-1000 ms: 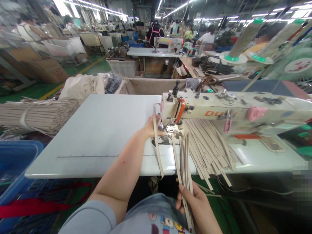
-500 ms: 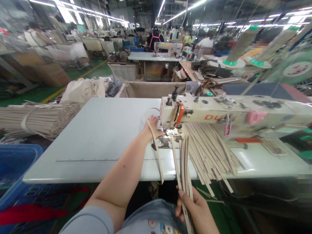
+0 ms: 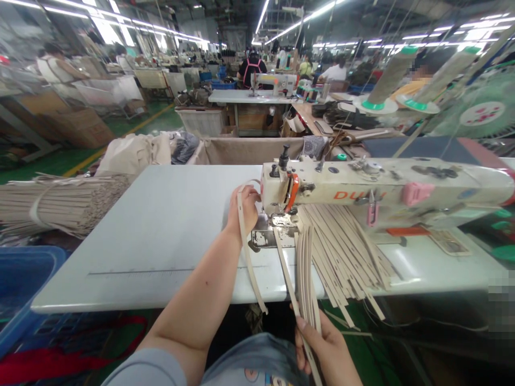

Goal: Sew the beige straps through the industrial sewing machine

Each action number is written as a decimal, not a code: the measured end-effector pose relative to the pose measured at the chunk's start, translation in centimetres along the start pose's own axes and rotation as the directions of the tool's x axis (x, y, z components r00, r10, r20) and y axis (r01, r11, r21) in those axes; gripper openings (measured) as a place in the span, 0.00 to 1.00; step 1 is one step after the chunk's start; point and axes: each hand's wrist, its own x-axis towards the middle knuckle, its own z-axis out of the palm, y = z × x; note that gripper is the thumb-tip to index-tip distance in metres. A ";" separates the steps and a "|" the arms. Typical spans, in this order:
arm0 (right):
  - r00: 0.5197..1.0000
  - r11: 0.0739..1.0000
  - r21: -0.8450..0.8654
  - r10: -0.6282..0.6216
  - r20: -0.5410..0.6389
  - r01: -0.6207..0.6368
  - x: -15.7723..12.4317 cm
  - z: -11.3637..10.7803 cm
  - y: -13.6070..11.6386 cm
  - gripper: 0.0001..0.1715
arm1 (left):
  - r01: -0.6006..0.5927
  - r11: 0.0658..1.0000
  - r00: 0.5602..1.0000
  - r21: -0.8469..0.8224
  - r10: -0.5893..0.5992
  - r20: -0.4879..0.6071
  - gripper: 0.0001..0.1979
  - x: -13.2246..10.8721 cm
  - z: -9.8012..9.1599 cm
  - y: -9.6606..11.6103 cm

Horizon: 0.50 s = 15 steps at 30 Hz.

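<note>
My left hand (image 3: 242, 206) is closed on a beige strap (image 3: 247, 257) just left of the head of a cream sewing machine (image 3: 362, 187). That strap loops over the hand and hangs down past the table's front edge. My right hand (image 3: 324, 343), below the table edge, grips the near ends of a few more beige straps (image 3: 306, 268) that run up to the needle area. A fan of several loose straps (image 3: 346, 252) lies under the machine's arm.
The white table (image 3: 161, 225) carries the machine. A tied bundle of straps (image 3: 60, 203) lies at the left over a blue bin (image 3: 20, 279). Thread cones (image 3: 386, 75) stand at the right. Other people sit at sewing machines further back.
My left hand has drawn the strap leftward and a little toward me, away from the machine head. The right hand has stayed put with its straps.
</note>
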 end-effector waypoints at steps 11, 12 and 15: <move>1.000 1.000 -0.014 -0.022 0.005 0.022 0.5 0.8 -0.2 0.40 | 0.043 0.998 0.998 -0.050 -0.040 0.057 0.18 0.6 2.8 0.0; 1.000 1.000 -0.012 -0.029 0.001 0.029 0.6 0.9 -0.2 0.40 | 0.040 0.997 0.997 -0.063 -0.035 0.068 0.18 0.8 3.1 -0.1; 0.999 0.999 -0.013 -0.044 -0.004 0.044 0.8 1.2 -0.3 0.41 | 0.040 0.994 0.995 -0.106 -0.030 0.095 0.15 1.2 3.9 -0.2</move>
